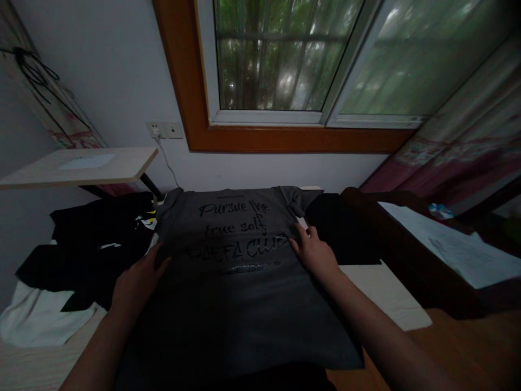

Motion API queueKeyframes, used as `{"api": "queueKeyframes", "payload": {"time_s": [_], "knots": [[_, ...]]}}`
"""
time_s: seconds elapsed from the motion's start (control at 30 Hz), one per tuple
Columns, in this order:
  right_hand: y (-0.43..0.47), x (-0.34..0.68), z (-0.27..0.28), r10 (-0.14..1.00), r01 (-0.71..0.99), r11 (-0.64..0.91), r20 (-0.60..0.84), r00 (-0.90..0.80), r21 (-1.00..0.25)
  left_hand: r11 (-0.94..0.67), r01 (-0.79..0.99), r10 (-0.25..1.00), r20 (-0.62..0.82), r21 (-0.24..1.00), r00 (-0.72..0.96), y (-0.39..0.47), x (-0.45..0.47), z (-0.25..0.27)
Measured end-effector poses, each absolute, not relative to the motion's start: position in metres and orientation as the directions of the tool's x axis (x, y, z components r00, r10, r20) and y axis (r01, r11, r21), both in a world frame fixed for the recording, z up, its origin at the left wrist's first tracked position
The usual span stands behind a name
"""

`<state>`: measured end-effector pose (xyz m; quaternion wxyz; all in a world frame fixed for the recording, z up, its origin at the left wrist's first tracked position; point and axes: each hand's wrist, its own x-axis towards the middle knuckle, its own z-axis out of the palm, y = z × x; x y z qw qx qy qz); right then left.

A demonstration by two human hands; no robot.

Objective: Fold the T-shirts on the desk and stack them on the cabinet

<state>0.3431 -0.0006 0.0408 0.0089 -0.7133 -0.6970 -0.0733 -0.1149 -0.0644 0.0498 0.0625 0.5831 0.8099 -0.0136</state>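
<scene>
A dark grey T-shirt lies spread over the table, its black lettering facing up and its collar end toward the wall. My left hand is at the shirt's left side edge, with the thumb over the cloth and the fingers closed on the edge. On the opposite side, below the sleeve, my right hand pinches the right edge between thumb and fingers. Parts of the fingers are hard to see in the dim light. The shirt's near hem hangs toward my body.
Black clothes and a white garment are piled at the left, below a raised shelf. A black cloth lies right of the shirt on the pale tabletop. Farther right, a paper sheet rests on dark brown furniture.
</scene>
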Motion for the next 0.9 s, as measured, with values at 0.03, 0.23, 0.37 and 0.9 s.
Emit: {"api": "queueKeyframes", "payload": {"time_s": [0.03,0.23,0.37,0.9], "knots": [[-0.001,0.345,0.043,0.994,0.995,-0.043,0.1,0.034,0.087,0.324,0.944,0.938,-0.148,0.064,-0.312,-0.063,-0.12,0.051],[-0.003,0.366,0.056,0.987,0.998,-0.029,-0.157,0.019,-0.06,0.306,0.941,0.921,-0.296,0.145,-0.254,-0.065,-0.15,0.05],[-0.002,0.383,0.058,0.942,0.982,0.029,-0.324,-0.089,-0.187,0.284,0.943,0.912,-0.354,0.175,-0.209,-0.074,-0.161,0.048],[0.019,0.333,0.062,0.999,0.978,0.031,-0.026,-0.026,0.206,0.185,0.978,0.974,-0.112,-0.093,-0.195,-0.042,-0.114,0.053]]}}
